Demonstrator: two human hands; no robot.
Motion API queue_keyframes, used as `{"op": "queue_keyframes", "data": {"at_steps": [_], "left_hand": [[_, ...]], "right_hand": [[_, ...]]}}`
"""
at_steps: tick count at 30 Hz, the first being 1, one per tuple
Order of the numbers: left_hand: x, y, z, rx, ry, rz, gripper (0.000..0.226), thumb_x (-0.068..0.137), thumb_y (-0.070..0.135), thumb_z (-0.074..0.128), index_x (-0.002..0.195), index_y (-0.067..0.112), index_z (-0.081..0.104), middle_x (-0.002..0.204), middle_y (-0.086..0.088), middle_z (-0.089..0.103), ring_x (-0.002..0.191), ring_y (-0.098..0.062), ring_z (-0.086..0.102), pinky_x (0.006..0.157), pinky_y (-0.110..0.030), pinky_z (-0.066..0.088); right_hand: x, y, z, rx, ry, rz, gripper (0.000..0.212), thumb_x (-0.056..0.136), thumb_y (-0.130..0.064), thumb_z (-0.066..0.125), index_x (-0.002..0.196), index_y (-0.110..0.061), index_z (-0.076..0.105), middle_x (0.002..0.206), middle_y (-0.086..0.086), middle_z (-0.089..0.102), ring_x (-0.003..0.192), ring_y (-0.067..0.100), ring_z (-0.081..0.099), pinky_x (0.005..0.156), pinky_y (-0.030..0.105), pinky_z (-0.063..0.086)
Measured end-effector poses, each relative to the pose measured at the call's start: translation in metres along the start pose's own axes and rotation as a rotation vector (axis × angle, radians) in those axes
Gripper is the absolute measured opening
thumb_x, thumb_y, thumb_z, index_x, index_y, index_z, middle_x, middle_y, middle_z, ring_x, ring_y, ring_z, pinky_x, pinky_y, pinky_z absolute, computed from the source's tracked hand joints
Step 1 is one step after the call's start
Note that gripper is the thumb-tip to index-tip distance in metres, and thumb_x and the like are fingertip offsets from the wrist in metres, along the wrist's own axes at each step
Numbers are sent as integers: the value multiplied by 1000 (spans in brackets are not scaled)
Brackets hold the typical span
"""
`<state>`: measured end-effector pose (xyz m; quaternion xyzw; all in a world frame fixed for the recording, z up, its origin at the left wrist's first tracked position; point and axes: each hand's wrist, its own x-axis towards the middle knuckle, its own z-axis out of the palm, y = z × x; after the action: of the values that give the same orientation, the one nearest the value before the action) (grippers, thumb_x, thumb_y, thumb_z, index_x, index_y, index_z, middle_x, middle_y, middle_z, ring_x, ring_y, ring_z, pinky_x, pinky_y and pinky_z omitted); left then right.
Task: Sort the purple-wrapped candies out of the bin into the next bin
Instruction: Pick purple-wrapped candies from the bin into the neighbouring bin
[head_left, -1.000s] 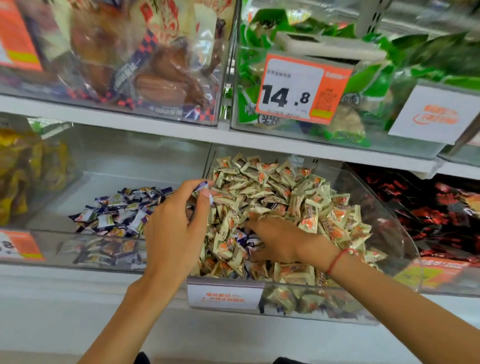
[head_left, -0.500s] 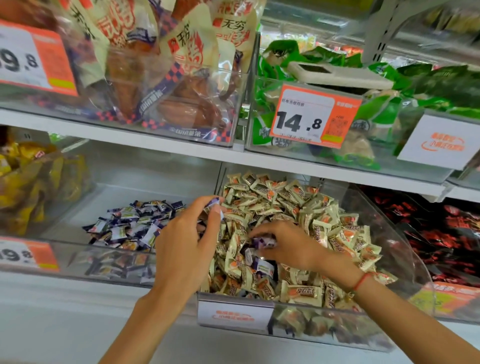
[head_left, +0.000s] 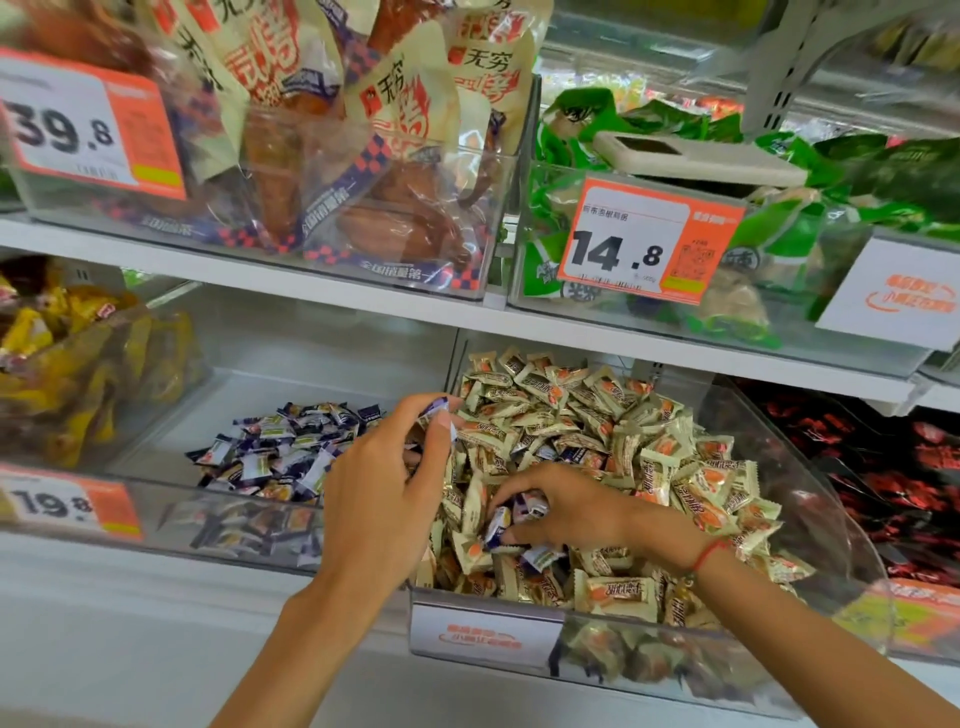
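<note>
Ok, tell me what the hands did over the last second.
The right hand, which lay flat in the cream candy pile a second ago, has curled its fingers and now pinches purple-wrapped candies picked from it. The left hand stays raised by the divider, still gripping a purple candy. The purple pile in the next bin looks unchanged.

Left hand (head_left: 384, 499): raised, back toward the camera, forearm rising from the lower left. Fingers curled, thumb and forefinger pinching a purple-wrapped candy (head_left: 435, 408) at the fingertips, just left of the cream candy heap (head_left: 597, 447) and above its near edge.

Right hand (head_left: 566, 512): palm down, low on the near slope of the same heap. Fingers curled, gripping purple-wrapped pieces (head_left: 511, 514) against the thumb. Forearm enters from the lower right; a red cord (head_left: 707, 553) circles the wrist.
</note>
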<state>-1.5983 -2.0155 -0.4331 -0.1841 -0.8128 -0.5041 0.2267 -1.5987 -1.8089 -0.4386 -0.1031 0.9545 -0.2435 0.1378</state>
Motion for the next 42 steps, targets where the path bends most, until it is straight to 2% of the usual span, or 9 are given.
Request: {"op": "queue_keyframes", "data": {"at_steps": [8,12,15,18,22,27,30,37,42], "left_hand": [[15,-15,-28,228,-153,-176,23,98,39,40,113,35,57,73,8,65,59,-14,62,52,-33,50],[22,-39,-36,335,-104,-252,30,100,30,43,126,26,56,88,0,67,63,-9,56,52,-29,37],[25,-58,-37,389,-131,-279,36,97,18,50,132,23,52,117,-9,63,94,-28,63,70,-36,43],[26,-67,-39,370,-180,-261,48,92,10,57,136,26,48,126,-7,59,104,-28,62,77,-39,47],[25,-67,-44,367,-196,-244,51,92,15,58,139,30,44,136,-2,53,110,-26,58,80,-38,46],[19,-45,-45,319,-117,-113,35,94,24,57,128,29,55,133,7,55,115,-16,55,87,-29,42],[12,-24,-37,210,-240,35,38,95,42,48,132,34,52,135,20,48,118,1,47,95,-21,38],[0,-15,-13,250,-430,120,46,92,51,48,136,41,42,143,25,23,118,0,47,88,-25,44],[-2,-19,-10,257,-294,200,39,92,47,49,131,39,50,136,23,41,119,3,44,90,-15,36]], "right_hand": [[-27,-36,-25,373,206,-111,19,88,-21,67,107,-21,66,70,-29,61,64,-11,56,63,8,42],[3,-79,-30,272,371,-305,14,87,-18,70,101,-16,68,87,-8,65,67,0,53,61,12,41],[42,-101,-21,6,454,-370,20,83,-17,74,103,-15,69,95,0,64,83,9,57,73,19,44],[68,-110,-15,-142,283,-321,40,81,-20,76,119,-17,63,114,7,56,105,21,53,91,36,45],[54,-106,-27,-108,219,-277,55,85,-28,73,135,-27,50,136,0,50,124,15,43,100,28,36],[-6,-66,-41,-49,430,-263,21,89,-30,65,110,-30,66,109,-16,66,94,-2,59,82,19,48],[-23,-30,-31,-132,271,-127,12,88,-25,67,96,-33,68,93,-18,68,81,-1,62,72,24,53],[-29,-4,1,-431,-11,50,27,88,-36,66,115,-38,65,132,-10,49,124,11,44,98,30,39],[-28,-12,-12,-183,103,-8,10,86,-28,72,95,-24,69,92,-12,67,81,-2,58,74,24,49]]}}
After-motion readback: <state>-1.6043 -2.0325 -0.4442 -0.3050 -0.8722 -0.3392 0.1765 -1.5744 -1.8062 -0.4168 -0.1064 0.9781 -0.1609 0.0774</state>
